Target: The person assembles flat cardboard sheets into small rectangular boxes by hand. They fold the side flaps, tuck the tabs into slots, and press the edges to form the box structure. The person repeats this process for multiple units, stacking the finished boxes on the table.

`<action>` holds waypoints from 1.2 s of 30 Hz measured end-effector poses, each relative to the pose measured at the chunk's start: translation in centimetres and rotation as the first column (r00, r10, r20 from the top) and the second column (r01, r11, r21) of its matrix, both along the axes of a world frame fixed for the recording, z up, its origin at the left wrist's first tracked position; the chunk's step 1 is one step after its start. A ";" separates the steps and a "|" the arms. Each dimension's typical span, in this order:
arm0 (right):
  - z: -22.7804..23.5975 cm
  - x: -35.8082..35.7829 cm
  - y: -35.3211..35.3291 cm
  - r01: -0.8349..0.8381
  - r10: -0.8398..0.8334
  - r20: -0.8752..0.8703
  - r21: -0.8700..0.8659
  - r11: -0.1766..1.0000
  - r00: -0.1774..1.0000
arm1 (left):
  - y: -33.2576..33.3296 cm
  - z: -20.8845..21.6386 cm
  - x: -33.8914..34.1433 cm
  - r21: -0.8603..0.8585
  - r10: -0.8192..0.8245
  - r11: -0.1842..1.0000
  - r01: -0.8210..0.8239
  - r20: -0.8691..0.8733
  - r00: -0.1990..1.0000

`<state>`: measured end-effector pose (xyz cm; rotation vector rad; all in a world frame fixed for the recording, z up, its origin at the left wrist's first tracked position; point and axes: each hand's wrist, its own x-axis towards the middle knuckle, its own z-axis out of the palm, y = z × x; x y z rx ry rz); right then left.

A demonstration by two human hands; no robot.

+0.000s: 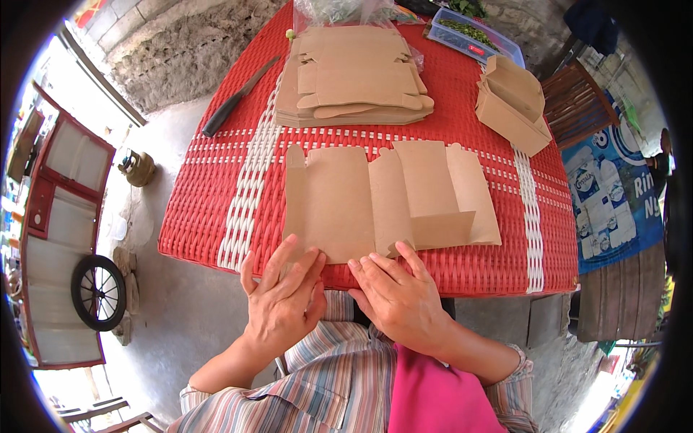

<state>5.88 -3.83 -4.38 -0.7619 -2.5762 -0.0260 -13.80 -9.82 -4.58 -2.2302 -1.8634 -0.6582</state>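
A brown cardboard box blank [337, 198] lies unfolded in front of me, with creases running away from me and several side flaps. One flap [442, 229] at its near right stands bent up. Both my hands are at the near edge. My left hand [285, 296] has its fingers stretched and spread, fingertips touching the cardboard's near left corner. My right hand [398, 292] rests its stretched fingers along the edge near the middle, beside the bent flap. Both thumbs sit below the edge, and neither hand visibly grips the blank.
On the red-and-white woven table [195, 209], a stack of flat box blanks [361, 79] lies beyond. A black-handled knife [238, 99] is left of it. Folded open boxes [511, 108] stand at right, near a clear plastic container [476, 40] of green pieces. A plastic bag [346, 11] lies behind.
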 end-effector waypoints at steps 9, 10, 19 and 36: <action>-0.4 -0.4 0.0 0.050 -0.054 -0.120 -0.037 0.998 0.991 | -0.1 0.9 -3.4 -0.094 -0.103 0.989 0.117 0.145 0.984; -0.4 -0.4 -0.1 0.058 -0.063 -0.131 -0.044 0.997 0.989 | 0.0 1.1 -3.9 -0.102 -0.141 0.982 0.159 0.162 0.977; -0.5 -0.6 -0.2 0.080 -0.089 -0.167 -0.063 0.995 0.982 | 1.4 -0.5 -5.9 0.018 -0.187 0.981 0.193 0.353 0.917; -1.1 -0.4 -0.4 0.089 -0.099 -0.179 -0.065 0.994 0.979 | 3.0 0.1 -2.2 -0.108 0.306 0.952 -0.286 0.322 0.896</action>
